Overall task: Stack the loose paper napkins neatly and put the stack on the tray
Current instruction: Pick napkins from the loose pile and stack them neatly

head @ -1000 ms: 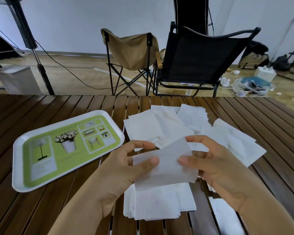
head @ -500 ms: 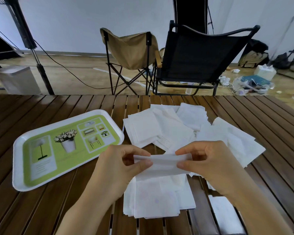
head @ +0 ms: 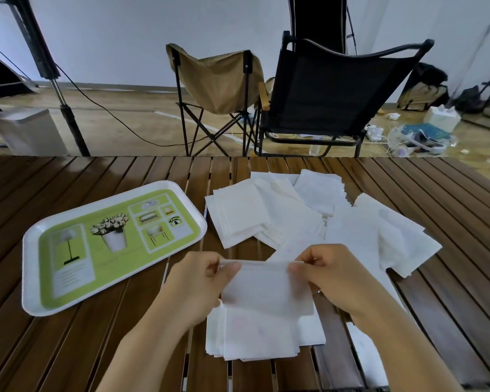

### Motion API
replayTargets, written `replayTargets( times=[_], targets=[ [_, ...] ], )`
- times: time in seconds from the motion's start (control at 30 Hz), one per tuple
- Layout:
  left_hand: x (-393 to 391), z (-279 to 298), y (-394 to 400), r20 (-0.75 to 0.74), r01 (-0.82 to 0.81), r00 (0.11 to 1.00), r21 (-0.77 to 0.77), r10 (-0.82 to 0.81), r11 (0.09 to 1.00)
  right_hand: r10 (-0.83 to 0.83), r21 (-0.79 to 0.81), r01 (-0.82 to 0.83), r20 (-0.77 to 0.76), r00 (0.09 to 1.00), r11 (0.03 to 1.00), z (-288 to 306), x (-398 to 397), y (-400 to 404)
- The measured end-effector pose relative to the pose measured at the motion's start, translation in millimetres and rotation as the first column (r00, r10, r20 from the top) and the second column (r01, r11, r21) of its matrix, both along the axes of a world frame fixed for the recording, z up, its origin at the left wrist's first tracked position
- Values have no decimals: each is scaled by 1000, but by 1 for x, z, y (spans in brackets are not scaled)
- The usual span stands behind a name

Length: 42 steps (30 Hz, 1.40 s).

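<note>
White napkin (head: 263, 290) pinched at top corners by left hand (head: 201, 281) & right hand (head: 334, 275) over partial stack (head: 260, 335); loose pile (head: 309, 216) remains, tray (head: 29, 278) w/o napkins.

Slatted table (head: 68, 349): tray (head: 29, 278), napkins (head: 238, 222)

left grip (head: 198, 278), right grip (head: 331, 274), both pinching
</note>
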<state>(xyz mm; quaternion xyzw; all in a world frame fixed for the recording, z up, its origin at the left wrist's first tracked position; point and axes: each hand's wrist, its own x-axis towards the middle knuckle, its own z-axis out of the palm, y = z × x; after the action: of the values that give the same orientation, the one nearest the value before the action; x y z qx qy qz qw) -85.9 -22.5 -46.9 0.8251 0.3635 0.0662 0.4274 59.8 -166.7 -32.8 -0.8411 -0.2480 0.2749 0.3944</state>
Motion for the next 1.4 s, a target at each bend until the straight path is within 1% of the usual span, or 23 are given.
replayTargets(
  times=[0.1,0.17,0.23,0.33,0.4,0.47,0.5,0.57,0.63,0.7,0.77,0.83,0.9,1.03,1.17,1.23,1.3,1.4],
  targets=[
    [7,-10,1,-223,80,971,-56,-90,995,16,-133,-13,20,1000,991,-17,4,6],
    [13,-18,3,-305,99,945,-72,-117,992,30,-181,-25,26,999,983,-26,6,10],
    [19,-25,7,-356,105,927,-54,-118,993,33,-201,-26,34,999,979,-33,8,13],
    [25,-32,10,-391,92,915,-33,-98,995,46,-233,-34,49,998,972,-38,7,15],
    [26,-35,10,-428,115,897,-23,-114,993,73,-260,-58,48,996,964,-38,6,14],
    [26,-38,11,-452,130,883,-20,-124,991,65,-252,-49,56,996,966,-38,7,13],
    [25,-39,11,-458,123,882,-10,-114,992,40,-237,-20,78,996,971,-38,9,12],
    [24,-39,12,-465,109,880,1,-96,994,-24,-225,69,196,980,972,-39,14,11],
    [25,-42,14,-478,92,875,7,-78,996,-17,-267,102,303,953,958,-41,15,10],
    [27,-44,16,-492,61,869,0,-53,998,56,-338,53,304,951,940,-44,12,11],
    [28,-48,19,-476,17,879,-27,-28,999,104,-394,24,302,948,919,-48,8,13],
    [30,-48,20,-456,-18,890,-63,-12,998,124,-424,37,345,931,905,-51,7,14],
    [30,-50,20,-464,1,885,-62,-29,998,104,-417,72,386,917,906,-52,7,16],
    [31,-55,20,-515,30,856,-31,-41,999,45,-355,123,428,902,927,-53,7,16],
    [31,-56,21,-529,21,848,-7,-22,1000,-92,-200,227,524,847,953,-49,14,14],
    [32,-57,21,-541,25,841,9,-16,1000,-217,-56,290,532,818,956,-45,20,11],
    [33,-58,21,-552,33,833,9,-22,999,-356,125,339,482,801,932,-37,25,10],
    [34,-59,22,-567,23,824,10,-13,1000,-516,333,415,323,794,847,-19,29,7]
  ],
)
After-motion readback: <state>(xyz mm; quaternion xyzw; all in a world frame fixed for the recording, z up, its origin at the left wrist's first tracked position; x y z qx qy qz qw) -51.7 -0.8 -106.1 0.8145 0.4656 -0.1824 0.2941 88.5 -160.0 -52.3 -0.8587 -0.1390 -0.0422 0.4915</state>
